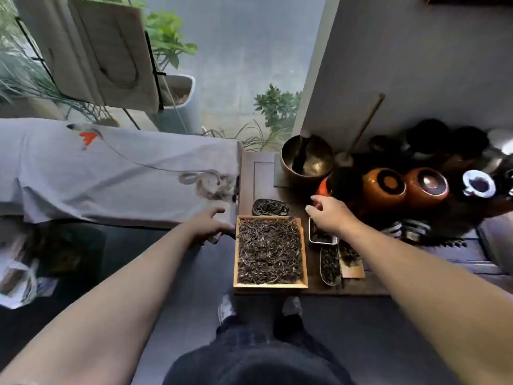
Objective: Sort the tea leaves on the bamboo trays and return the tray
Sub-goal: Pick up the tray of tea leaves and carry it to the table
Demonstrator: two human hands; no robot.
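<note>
A square bamboo tray (270, 285) filled with dark loose tea leaves (269, 250) lies on a dark wooden table (247, 179) in front of me. My left hand (211, 226) is at the tray's far left corner with its fingers spread, over the edge of a grey cloth (111, 173); whether it touches the tray is unclear. My right hand (330, 215) hovers to the right of the tray's far corner, above a small metal tray (322, 240) of leaves. Its fingers are loosely curled and I see nothing in them.
A dark oval dish (269, 207) of leaves sits behind the bamboo tray. A metal scoop (329, 265) and a wooden scoop (351, 262) of leaves lie to its right. A brass bowl (306, 159), two orange jars (384, 187) and dark teaware crowd the back right. My feet stand below the table's edge.
</note>
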